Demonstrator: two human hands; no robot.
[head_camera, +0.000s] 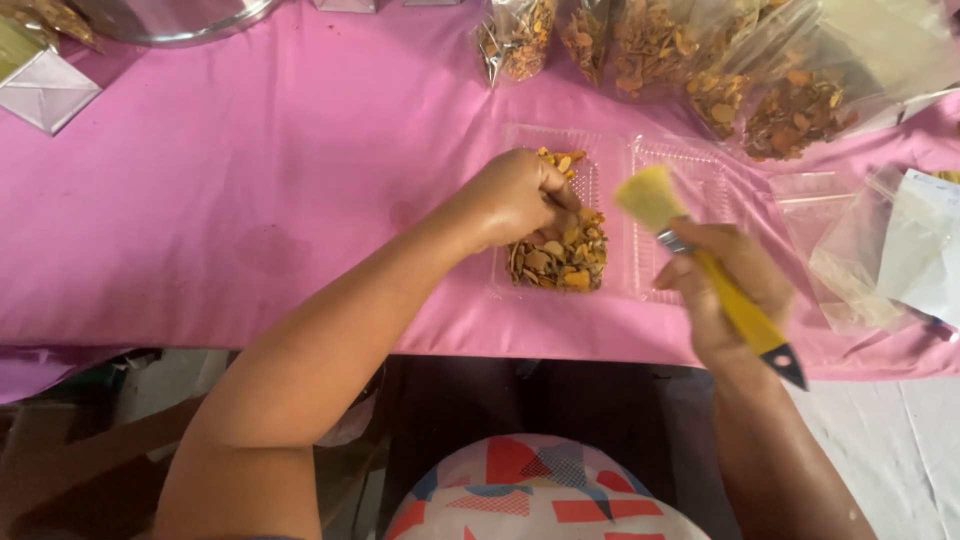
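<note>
Left hand pinching dry orange chips in clear clamshell tray on pink bench. Right hand gripping yellow brush by handle. Chips probably light, crumbly; needing soft pinching.

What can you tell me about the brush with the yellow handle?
The brush is a flat paintbrush with pale yellow bristles, a silvery metal band and a yellow handle ending in a dark tip with a hole. It looks plastic-handled and slightly blurred. The right hand grips it around the handle's upper part, bristles pointing up and left, tip down and right. The bristles are over the empty half of the clear plastic clamshell tray on the pink tablecloth; whether they touch it cannot be told.
</note>
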